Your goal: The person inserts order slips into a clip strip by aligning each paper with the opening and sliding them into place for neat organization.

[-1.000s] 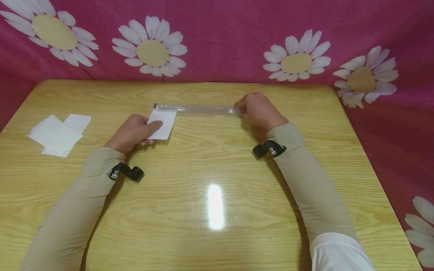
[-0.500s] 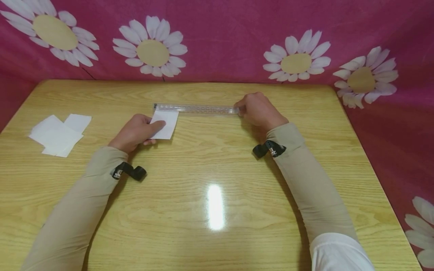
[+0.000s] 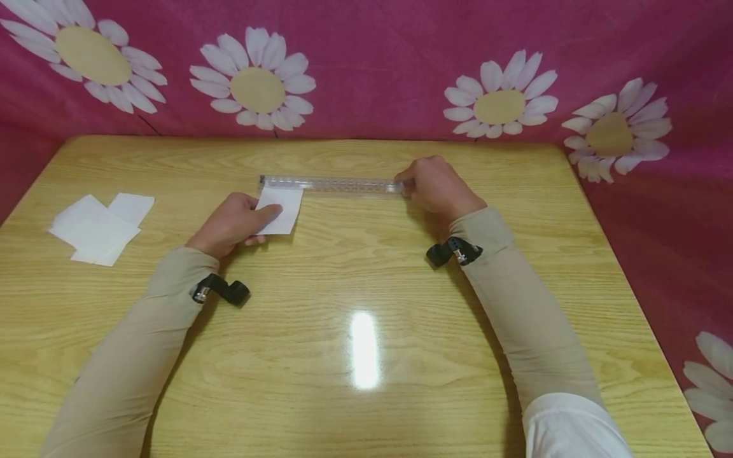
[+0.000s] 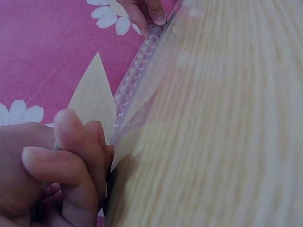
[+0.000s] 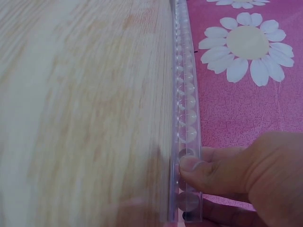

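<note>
My left hand [image 3: 228, 222] pinches a small white paper card [image 3: 290, 213], thumb on top and fingers beneath. The card's far edge meets a long clear plastic strip [image 3: 343, 185] near its left end. Faint printed lines and small boxes show on the card's other face [image 4: 94, 92] in the left wrist view. Thumb and fingers of my right hand [image 3: 438, 184] grip the strip's right end. Rows of round bumps run along the strip [image 5: 186, 111] in the right wrist view, with a dark spot at the near end.
Several white paper cards [image 3: 100, 229] lie overlapped at the left of the wooden table [image 3: 321, 286]. A pink cloth [image 3: 366, 70] with large daisies hangs behind the far edge and along the right side.
My left hand has slid the card slightly to the right along the strip. My right hand and the strip have stayed in place.
</note>
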Motion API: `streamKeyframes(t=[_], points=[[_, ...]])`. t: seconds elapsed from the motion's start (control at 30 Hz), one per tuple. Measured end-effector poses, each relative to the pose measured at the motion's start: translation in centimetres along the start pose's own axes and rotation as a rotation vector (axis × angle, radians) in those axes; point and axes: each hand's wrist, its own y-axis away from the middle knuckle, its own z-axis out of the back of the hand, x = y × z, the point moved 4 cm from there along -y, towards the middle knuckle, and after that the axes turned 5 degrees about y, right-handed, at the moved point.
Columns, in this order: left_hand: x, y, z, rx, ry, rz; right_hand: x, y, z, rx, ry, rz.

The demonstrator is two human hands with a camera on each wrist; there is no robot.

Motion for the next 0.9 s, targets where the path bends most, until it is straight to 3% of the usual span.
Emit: streamKeyframes(t=[0.9], points=[[-0.55,-0.22,-0.86,0.017,-0.007,-0.021,0.09,-0.01,0.16,-0.012,0.001,0.031]])
